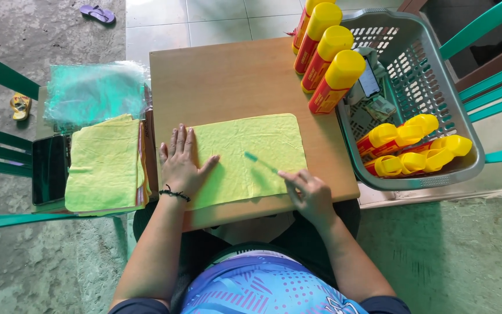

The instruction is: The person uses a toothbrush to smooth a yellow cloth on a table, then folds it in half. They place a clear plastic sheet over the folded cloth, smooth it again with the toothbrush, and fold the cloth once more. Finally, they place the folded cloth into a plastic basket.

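My left hand [180, 166] lies flat, fingers spread, pinning the yellow-green rectangular cloth [251, 157] at its left edge on the small wooden board [228, 75]. Right hand [309, 195] pinches a thin green stick [261, 163] w/ fingertips together. Marking/creasing step, I'd judge; next needs cloth held taut.

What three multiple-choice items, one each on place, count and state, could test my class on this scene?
1. Where is the left hand?
A. flat on the cloth
B. in the basket
C. on the phone

2. How many cans stand on the board?
A. two
B. four
C. six

3. What does the right hand hold?
A. nothing
B. a can
C. a thin green stick

Key: 1 A, its palm lies on the cloth's left edge; 2 B, four yellow caps stand in a row; 3 C, its fingers pinch the stick's end.
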